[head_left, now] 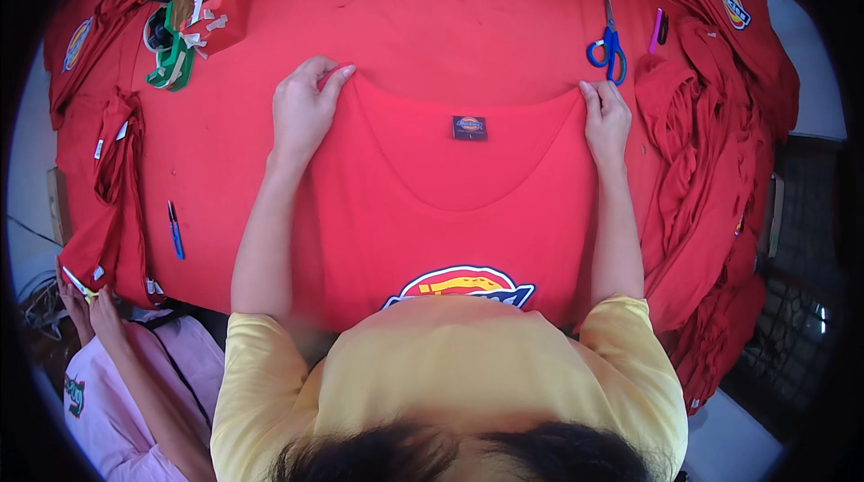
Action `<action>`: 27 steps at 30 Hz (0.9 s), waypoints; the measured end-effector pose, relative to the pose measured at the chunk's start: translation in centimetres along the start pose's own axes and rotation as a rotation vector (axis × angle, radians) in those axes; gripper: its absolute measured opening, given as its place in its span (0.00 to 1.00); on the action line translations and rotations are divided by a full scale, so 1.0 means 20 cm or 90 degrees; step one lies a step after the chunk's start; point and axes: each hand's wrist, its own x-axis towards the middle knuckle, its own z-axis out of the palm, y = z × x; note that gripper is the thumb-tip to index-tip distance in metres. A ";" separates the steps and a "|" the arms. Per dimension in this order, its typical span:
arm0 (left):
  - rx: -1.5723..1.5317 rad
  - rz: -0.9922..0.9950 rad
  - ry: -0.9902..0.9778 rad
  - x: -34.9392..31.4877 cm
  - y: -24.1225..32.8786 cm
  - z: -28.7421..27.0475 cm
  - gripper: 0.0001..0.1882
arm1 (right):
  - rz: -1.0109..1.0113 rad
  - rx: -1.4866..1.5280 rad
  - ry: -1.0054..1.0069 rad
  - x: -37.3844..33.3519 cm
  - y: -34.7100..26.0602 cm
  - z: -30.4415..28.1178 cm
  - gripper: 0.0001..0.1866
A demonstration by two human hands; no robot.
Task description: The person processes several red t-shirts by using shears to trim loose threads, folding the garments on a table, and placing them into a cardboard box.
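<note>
Spread flat in front of me is a red T-shirt (459,239) with a wide scooped neckline, a dark neck label and a printed logo on its chest. My left hand (304,108) pinches the shirt at its upper left shoulder, thumb and fingers closed on the fabric. On the opposite shoulder, my right hand (605,117) grips the cloth the same way. The neckline is stretched between both hands. Blue-handled scissors (609,48) lie just beyond my right hand. The shirt's lower part is hidden by my body.
Red cloth (450,5) covers the table. Tape dispensers, one red (223,14) and one green (171,63), stand far left. A blue pen (175,230) lies left; a pink pen (654,30) lies far right. Red garments (697,149) heap right. Another person's hands (99,306) hold white-bladed scissors at red cloth.
</note>
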 end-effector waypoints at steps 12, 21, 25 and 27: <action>0.258 0.243 0.088 -0.01 -0.06 0.03 0.12 | -0.196 -0.207 0.007 0.03 -0.10 0.10 0.12; 0.270 0.112 0.014 0.01 -0.05 0.02 0.19 | -0.003 -0.011 -0.138 0.09 -0.03 0.00 0.18; 0.225 0.062 0.029 -0.04 0.01 -0.03 0.17 | 0.117 0.286 -0.092 0.12 0.00 -0.10 0.14; 0.087 0.034 0.109 -0.11 -0.06 -0.07 0.17 | 0.115 0.358 -0.008 0.10 -0.08 -0.17 0.11</action>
